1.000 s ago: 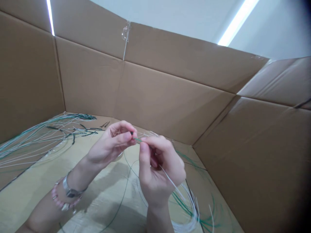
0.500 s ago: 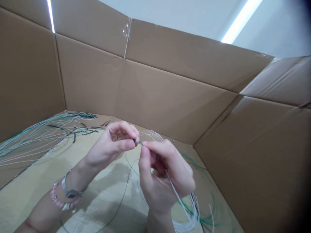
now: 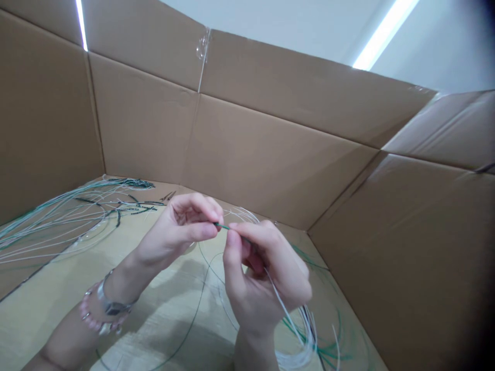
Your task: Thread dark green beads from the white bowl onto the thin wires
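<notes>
Below centre, toward seven o'clock: green wire (image 3: 224,226), left hand (image 3: 170,233) and right hand (image 3: 260,289) pinching it, slightly apart.
White coil (image 3: 299,359), near five o'clock: a strand snagging there could tug it loose.

Overhead strip light (image 3: 386,33), soft shadows (image 3: 199,337), perhaps blurred

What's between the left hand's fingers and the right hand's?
In the head view, a short stretch of thin green strand bridges the left fingers and right fingers.
</notes>
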The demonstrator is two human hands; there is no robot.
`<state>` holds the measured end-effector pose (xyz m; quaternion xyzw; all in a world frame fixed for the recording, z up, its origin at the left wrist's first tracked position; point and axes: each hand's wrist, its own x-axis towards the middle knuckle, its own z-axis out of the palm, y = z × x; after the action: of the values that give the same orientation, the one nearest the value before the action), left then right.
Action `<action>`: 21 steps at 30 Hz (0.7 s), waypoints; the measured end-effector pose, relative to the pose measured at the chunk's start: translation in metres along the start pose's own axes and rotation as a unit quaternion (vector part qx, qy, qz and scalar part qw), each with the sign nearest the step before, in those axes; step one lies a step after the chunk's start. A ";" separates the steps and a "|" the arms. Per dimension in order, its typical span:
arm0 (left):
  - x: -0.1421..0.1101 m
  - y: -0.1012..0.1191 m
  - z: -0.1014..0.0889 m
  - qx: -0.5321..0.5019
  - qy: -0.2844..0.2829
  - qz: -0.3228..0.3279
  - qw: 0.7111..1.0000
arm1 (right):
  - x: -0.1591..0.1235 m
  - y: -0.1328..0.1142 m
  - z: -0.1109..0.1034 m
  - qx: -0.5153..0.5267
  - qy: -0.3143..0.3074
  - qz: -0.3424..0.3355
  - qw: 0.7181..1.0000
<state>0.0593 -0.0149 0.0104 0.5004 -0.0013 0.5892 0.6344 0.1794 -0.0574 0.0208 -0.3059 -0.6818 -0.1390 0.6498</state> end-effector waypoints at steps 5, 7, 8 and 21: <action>0.001 0.001 -0.001 0.033 0.003 0.027 0.999 | 0.000 -0.003 -0.001 -0.026 0.013 -0.013 1.000; 0.002 0.002 -0.002 0.079 0.006 0.057 0.995 | 0.001 -0.004 -0.002 -0.037 0.010 -0.026 0.999; 0.002 0.003 -0.003 0.109 0.008 0.072 0.991 | 0.001 -0.004 -0.003 -0.041 0.002 -0.031 0.999; -0.006 0.014 -0.001 0.286 0.021 0.131 0.949 | 0.002 -0.001 -0.009 -0.045 -0.020 -0.036 0.998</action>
<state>0.0462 -0.0213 0.0147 0.6436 0.1153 0.6534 0.3815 0.1857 -0.0633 0.0239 -0.3134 -0.6983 -0.1866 0.6159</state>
